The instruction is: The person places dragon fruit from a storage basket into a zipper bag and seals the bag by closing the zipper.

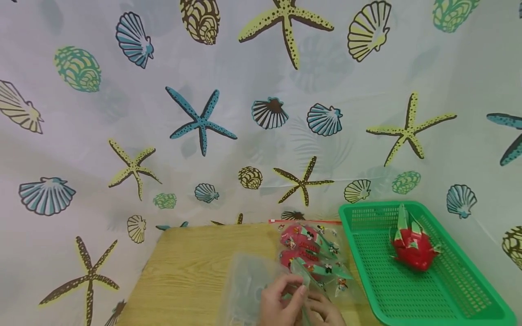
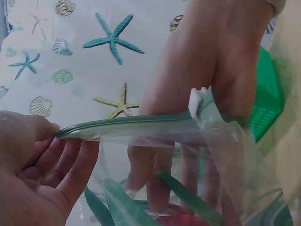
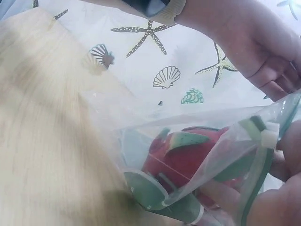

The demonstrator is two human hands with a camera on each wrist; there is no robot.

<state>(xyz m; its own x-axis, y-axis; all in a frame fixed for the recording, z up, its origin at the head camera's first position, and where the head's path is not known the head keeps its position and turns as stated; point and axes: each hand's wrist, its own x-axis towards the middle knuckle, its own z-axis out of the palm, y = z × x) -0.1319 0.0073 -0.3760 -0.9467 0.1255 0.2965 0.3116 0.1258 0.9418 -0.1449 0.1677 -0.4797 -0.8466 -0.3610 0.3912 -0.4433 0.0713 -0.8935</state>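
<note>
A clear zip bag (image 2: pixel 136 132) with a green zip strip and a white slider hangs between my hands. My left hand (image 2: pixel 33 174) pinches one end of its strip between thumb and fingers. Fingers of my right hand (image 2: pixel 207 84) extend straight down past the strip and show through the plastic, seemingly inside. A red dragon fruit (image 3: pixel 183 160) with green scales lies low in the bag, and one right fingertip appears against it. From the head view, the left hand (image 1: pixel 281 301) and right hand (image 1: pixel 324 312) are close together, with the fruit hidden.
At right stands a green basket (image 1: pixel 367 271) holding another dragon fruit (image 1: pixel 413 246). Behind my hands lies a red-topped zip bag (image 1: pixel 342 244) with pink and green shapes and cartoon figures. Frosted plastic (image 1: pixel 244 276) lies on the wooden table (image 1: pixel 183 271). A shell-patterned curtain (image 1: pixel 244 68) hangs behind.
</note>
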